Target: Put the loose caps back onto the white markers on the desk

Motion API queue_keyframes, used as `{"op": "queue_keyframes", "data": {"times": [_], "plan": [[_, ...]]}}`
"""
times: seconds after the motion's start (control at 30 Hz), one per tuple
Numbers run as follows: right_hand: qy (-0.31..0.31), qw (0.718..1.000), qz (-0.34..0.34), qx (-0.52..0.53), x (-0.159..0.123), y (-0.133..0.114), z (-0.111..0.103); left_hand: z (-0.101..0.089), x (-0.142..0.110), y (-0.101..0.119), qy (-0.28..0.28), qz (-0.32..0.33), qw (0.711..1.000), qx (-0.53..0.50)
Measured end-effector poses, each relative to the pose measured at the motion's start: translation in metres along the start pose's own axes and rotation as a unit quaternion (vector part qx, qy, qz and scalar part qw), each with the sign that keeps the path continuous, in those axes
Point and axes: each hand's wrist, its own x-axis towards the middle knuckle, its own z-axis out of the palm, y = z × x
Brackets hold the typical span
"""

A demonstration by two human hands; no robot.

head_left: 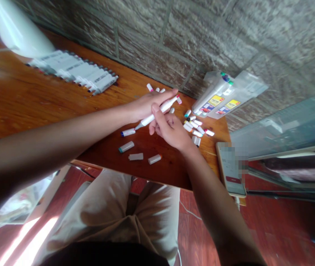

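Note:
A white marker [157, 113] runs slantwise between my two hands above the wooden table, its red tip up to the right and its grey end down to the left. My right hand [171, 129] grips it, with the thumb pressed over the barrel. My left hand [146, 105] lies behind and against the marker, one digit stretched along its upper side; its other fingers are mostly hidden. Below the hands are loose marker caps: a blue-ended cap [128, 132], a teal-ended cap [126, 147], a grey-white cap [135, 157] and an orange-ended cap [154, 159].
A row of markers [74, 70] lies at the back left beside a white rounded object [21, 31]. More caps [195, 124] cluster at right, before a clear plastic case [226, 101] by the stone wall [152, 33]. A phone [231, 170] sits at the table's right edge.

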Motion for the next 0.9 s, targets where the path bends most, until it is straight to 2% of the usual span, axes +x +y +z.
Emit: {"op": "queue_keyframes", "data": {"times": [0.17, 0.3, 0.53, 0.67, 0.9], "plan": [[-0.054, 0.994, -0.037, -0.093, -0.006, -0.005, -0.002, 0.003, 0.001, -0.004, -0.003, 0.065, 0.993, 0.101], [-0.072, 0.989, -0.048, -0.123, -0.004, 0.005, 0.004, 0.004, 0.003, -0.011, -0.016, 0.065, 0.989, 0.133], [-0.072, 0.991, -0.068, -0.086, 0.000, 0.015, 0.009, 0.004, 0.007, -0.017, -0.019, 0.048, 0.993, 0.103], [-0.071, 0.994, -0.071, -0.049, 0.001, 0.015, 0.008, 0.005, 0.004, -0.010, -0.011, 0.047, 0.992, 0.113], [-0.055, 0.996, -0.075, -0.005, 0.003, 0.012, 0.007, 0.007, 0.001, -0.001, 0.031, -0.008, 0.997, 0.073]]}}
